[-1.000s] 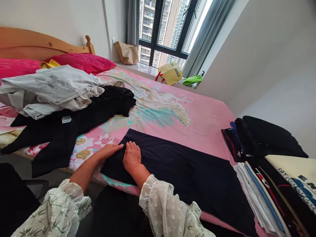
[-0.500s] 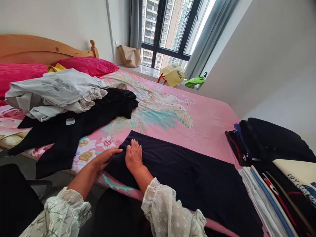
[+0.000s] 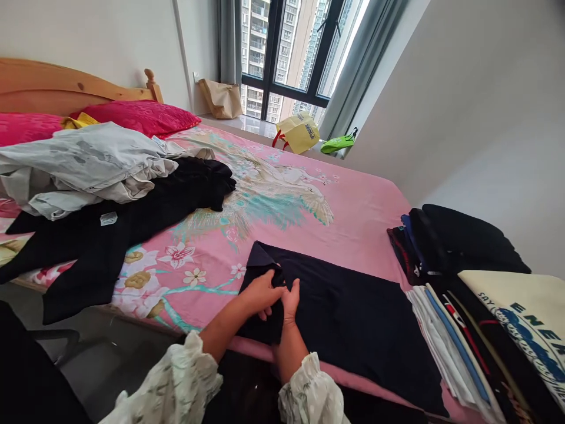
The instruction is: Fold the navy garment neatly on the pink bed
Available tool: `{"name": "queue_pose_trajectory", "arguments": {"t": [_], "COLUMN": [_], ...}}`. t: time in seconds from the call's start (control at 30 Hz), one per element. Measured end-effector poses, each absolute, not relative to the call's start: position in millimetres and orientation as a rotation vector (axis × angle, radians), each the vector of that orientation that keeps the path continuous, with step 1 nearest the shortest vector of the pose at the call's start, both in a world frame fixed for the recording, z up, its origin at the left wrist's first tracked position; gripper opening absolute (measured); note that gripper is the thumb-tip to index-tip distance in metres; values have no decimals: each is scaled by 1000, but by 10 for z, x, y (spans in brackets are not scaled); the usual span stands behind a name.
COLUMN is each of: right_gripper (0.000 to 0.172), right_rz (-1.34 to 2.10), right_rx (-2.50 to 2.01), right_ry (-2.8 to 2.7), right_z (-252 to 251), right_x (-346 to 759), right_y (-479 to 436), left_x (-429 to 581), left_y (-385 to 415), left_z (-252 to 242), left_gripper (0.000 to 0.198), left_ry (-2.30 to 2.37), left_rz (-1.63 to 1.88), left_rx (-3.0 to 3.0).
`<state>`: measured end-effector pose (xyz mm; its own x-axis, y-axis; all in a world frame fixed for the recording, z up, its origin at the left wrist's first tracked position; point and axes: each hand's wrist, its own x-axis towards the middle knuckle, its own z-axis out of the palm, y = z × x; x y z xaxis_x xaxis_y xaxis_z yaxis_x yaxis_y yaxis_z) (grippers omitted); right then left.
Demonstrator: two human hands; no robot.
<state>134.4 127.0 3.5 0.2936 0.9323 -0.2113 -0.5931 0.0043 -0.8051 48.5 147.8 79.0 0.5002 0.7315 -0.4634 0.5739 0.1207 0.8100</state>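
A dark navy garment (image 3: 353, 312), folded into a long flat strip, lies along the front edge of the bed. Its left end is turned over to the right. My left hand (image 3: 261, 294) is at this folded end, fingers curled round the cloth. Close beside it, my right hand (image 3: 290, 306) grips the edge of the fold with the thumb up; its fingers are partly hidden by the fabric. The two hands almost touch. Which kind of garment it is, I cannot tell.
On the left lie a heap of light grey clothing (image 3: 88, 165) and a black garment (image 3: 145, 212). Stacks of folded dark clothes (image 3: 472, 241) and a cream printed shirt (image 3: 507, 294) are at the right. Red pillows (image 3: 141, 121) rest by the wooden headboard (image 3: 79, 85).
Both hands have moved right, carrying the garment's left end over onto itself. My right hand has gone from lying flat to gripping the fold. The view has shifted slightly.
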Motion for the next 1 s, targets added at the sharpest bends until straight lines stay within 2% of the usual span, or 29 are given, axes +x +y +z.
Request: {"name": "queue_pose_trajectory", "arguments": {"t": [0.1,0.27,0.4,0.43,0.5,0.6,0.67,0.73,0.8,0.87,1.0], "right_gripper": [80,79,58,56,67,77,70,51,34,27,40], "right_rz": [1268,1298,1247,1206,1040,624,437,394,424,498,639], "right_rx": [-979,-968,-1065,-1142,-1385,-1758,-1841,-1844,-1885,-1964,-2040], "right_ry": [-433,-471,-556,-652,-992,-1639,-1957,-2095,-1968,-1654,-1301], "right_z": [-67,-41,74,109,192,321,374,378,334,263,163], "right_x": [1494,1459,1545,1592,1687,1773,1784,1793,1831,1904,2066], "right_y": [1215,1239,1220,1220,1245,1359,1474,1597,1713,1815,1982], "left_x": [621,453,273,244,212,202,205,205,202,196,185], "left_y": [1398,1273,1195,1188,1178,1162,1148,1134,1124,1118,1115], "left_z": [607,392,151,93,4,-49,-49,-44,-44,-51,-65], "left_gripper": [64,42,38,38,41,48,51,52,51,50,50], "left_ry": [1237,1263,1202,1195,1167,1124,1127,1138,1144,1138,1124], "left_rz": [226,623,744,755,731,640,602,589,587,591,594], "left_rx": [1764,2390,2567,2590,2647,2727,2747,2751,2756,2765,2774]}}
